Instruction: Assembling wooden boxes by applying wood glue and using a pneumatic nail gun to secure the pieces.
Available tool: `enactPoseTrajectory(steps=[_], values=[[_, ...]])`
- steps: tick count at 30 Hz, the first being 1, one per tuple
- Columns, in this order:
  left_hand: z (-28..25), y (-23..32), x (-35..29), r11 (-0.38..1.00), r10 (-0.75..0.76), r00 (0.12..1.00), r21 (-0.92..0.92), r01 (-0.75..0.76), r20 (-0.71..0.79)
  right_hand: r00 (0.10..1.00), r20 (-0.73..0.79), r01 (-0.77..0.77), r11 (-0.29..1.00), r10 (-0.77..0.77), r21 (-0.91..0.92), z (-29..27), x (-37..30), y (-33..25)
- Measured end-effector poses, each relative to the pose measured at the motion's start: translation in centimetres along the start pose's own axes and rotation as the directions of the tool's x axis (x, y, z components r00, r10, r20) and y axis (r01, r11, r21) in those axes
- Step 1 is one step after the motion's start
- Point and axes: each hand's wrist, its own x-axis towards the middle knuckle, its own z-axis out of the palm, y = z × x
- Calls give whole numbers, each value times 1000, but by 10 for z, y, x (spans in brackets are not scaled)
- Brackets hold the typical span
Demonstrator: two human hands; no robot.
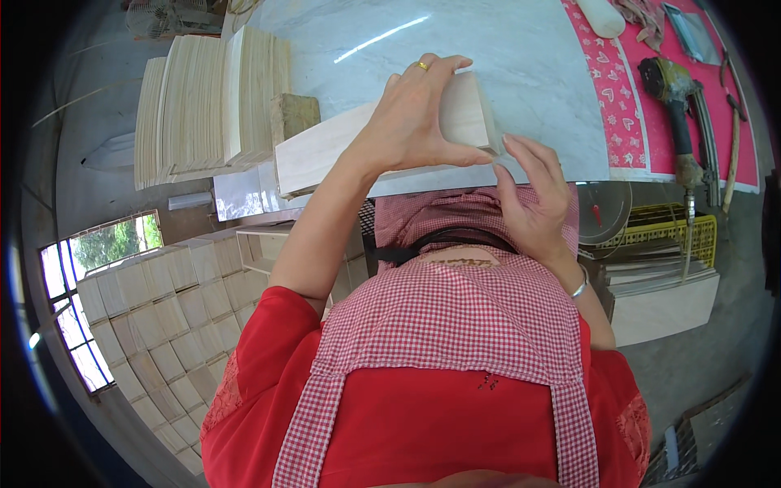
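A long pale wooden piece (325,146), box-like in thickness, lies along the near edge of the marble-patterned table. My left hand (415,118) spans its width near the right end, thumb along the near side and forefinger at the far side. A ring is on one finger. By the piece's right near corner is my right hand (537,187), thumb and forefinger apart, tips close to the corner and to my left thumb. Whether those fingertips touch the wood I cannot tell. A small rough wooden block (294,118) stands against the piece's left part.
Stacked thin boards (203,106) stand at the table's left. On the pink cloth (626,98) at right lie a nail gun (675,114), a hammer (734,122) and a white bottle (602,16). Stacked wooden boxes (163,325) rise below left; a yellow crate (691,228) sits at right.
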Motion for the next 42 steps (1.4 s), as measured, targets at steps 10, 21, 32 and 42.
enactPoseTrajectory(steps=[10, 21, 32, 42], values=[[3, -2, 1, 1000, -7, 1000, -21, 7, 7, 968, -176, 163, 982, -178, -96, 28, 1, 6], [6, 1, 5, 999, -21, 999, -39, 20, -42, 968, -208, 133, 990, -138, -35, 31, 3, 2], [8, 0, -3, 997, -65, 995, -35, 62, -80, 989, -146, -35, 918, -26, -395, -75, 27, 26], [14, -3, -3, 998, -49, 993, -36, 46, -104, 977, -102, -196, 612, 186, -767, -236, 90, 98]])
